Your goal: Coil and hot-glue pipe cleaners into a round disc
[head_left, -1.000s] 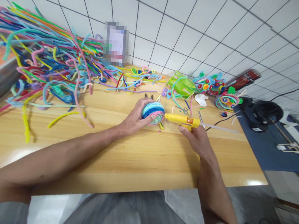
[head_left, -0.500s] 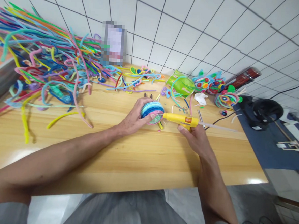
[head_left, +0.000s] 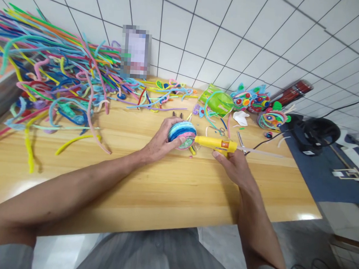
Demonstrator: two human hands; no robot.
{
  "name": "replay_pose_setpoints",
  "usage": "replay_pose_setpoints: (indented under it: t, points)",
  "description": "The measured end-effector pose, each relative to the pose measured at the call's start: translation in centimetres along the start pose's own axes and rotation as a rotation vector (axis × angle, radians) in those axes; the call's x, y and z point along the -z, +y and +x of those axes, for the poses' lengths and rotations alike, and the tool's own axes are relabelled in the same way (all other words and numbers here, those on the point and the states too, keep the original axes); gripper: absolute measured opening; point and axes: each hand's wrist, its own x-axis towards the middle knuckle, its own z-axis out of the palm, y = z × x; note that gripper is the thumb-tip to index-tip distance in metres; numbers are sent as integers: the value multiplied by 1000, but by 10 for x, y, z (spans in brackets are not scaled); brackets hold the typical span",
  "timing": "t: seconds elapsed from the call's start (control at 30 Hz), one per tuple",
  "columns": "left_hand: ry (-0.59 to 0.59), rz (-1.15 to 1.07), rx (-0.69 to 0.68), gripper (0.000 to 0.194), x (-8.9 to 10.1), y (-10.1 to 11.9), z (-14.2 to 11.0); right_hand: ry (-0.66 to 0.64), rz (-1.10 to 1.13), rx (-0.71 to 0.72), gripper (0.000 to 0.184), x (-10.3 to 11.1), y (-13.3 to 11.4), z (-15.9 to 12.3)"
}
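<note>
My left hand point(head_left: 164, 138) is wrapped round a rounded craft piece point(head_left: 182, 128) covered in coiled pipe cleaners, in bands of light blue, dark blue and pink. Its pink-rimmed, greenish end faces right. In my right hand point(head_left: 234, 164) is a yellow glue gun point(head_left: 215, 143), gripped by its handle, with a clear glue stick point(head_left: 265, 153) poking out of the back. The nozzle points left and meets the pink rim near my left thumb; whether it touches is too small to tell. Dark tool tips point(head_left: 177, 115), perhaps of pliers, show behind my left hand.
A big tangle of pipe cleaners point(head_left: 64, 78) covers the table's left side. Behind my hands lie a green packet point(head_left: 216, 101), white paper point(head_left: 240, 118) and scissors point(head_left: 220, 131). Finished-looking colourful heads point(head_left: 271, 119) stand back right, beside black headgear point(head_left: 315, 134). A tiled wall bounds the back.
Almost nothing differs. Both hands, the glue gun and the craft piece hold nearly the same place, with only a slight shift of the whole view.
</note>
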Motion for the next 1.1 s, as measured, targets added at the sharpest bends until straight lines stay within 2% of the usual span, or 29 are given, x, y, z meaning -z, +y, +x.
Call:
replay_pose_setpoints:
  t: [0.2,0.6,0.87,1.1]
  points:
    - [5,2,19,61,1,0,0,-3,-48,-18,41,4,-2,2]
    - [2,-9,32,61,2,0,0,13,-18,13,40,0,3,3]
    - [0,-9,29,59,1,1,1,4,-25,38,37,-3,-2,4]
    - [9,-3,12,58,1,2,1,7,-47,16,39,-1,-1,3]
